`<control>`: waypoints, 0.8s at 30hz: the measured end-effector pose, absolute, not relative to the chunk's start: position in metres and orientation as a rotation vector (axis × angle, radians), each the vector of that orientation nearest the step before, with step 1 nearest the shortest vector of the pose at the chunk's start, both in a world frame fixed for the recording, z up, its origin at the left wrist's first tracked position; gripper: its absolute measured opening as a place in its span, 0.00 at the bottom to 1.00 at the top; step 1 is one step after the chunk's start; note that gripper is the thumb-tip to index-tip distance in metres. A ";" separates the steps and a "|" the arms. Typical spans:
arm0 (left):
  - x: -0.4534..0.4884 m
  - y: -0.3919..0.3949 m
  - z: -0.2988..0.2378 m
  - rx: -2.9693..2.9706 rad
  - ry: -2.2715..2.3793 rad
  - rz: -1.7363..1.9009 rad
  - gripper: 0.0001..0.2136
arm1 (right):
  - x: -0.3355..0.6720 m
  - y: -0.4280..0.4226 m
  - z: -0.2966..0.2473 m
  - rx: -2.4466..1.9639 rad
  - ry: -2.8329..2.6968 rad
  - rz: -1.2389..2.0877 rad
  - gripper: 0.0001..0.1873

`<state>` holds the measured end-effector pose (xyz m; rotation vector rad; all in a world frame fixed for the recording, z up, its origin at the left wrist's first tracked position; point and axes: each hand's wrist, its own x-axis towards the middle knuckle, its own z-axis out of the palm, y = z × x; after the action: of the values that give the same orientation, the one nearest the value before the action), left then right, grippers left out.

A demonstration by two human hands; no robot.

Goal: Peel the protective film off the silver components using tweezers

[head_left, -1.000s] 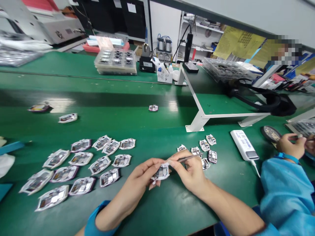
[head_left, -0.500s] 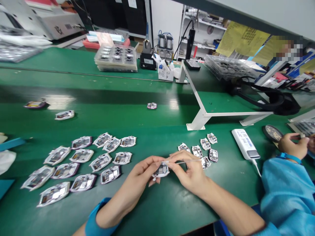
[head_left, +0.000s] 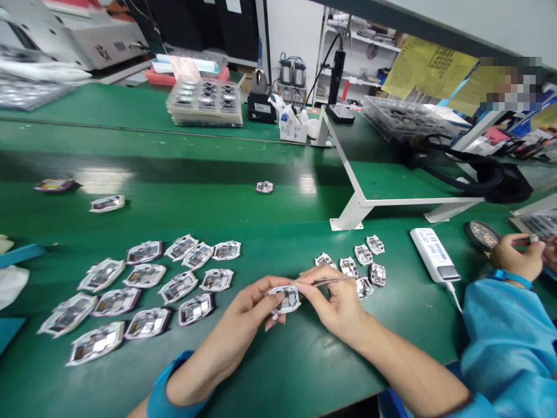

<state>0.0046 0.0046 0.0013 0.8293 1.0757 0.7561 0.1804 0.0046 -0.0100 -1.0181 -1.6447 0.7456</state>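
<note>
My left hand (head_left: 250,310) pinches a small white electronic module (head_left: 285,298) just above the green bench. Against it, my right hand (head_left: 337,302) grips thin metal tweezers (head_left: 333,281), their tip at the module's top edge. Several similar modules in white holders (head_left: 143,287) lie spread out to the left. A smaller cluster of modules (head_left: 359,264) lies just behind my right hand.
A white handheld device (head_left: 435,254) with a cable lies to the right. A co-worker's blue sleeve (head_left: 507,342) and hand (head_left: 516,258) are at the far right. A white bracket stand (head_left: 361,200), stacked clear trays (head_left: 204,104), and stray modules (head_left: 264,187) sit farther back.
The module has tilted flatter in my left fingers and the tweezers shifted slightly on it. Both hands stay in about the same spot.
</note>
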 end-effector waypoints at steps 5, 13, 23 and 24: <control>0.003 0.005 -0.002 0.838 1.064 0.767 0.13 | 0.179 0.003 -0.012 -0.951 -1.643 0.733 0.02; 0.005 0.004 0.001 0.820 1.070 0.797 0.11 | 0.174 0.000 -0.011 -0.907 -1.535 0.779 0.05; 0.004 0.001 0.005 0.865 1.107 0.780 0.12 | 0.173 0.003 -0.010 -0.836 -1.701 0.654 0.05; 0.004 0.001 0.004 0.861 1.110 0.782 0.12 | 0.173 0.003 -0.010 -0.814 -1.735 0.609 0.05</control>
<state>0.0040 0.0013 0.0038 0.8605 1.1099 0.7822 0.1730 0.0033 -0.0102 -0.8138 -1.7346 0.6093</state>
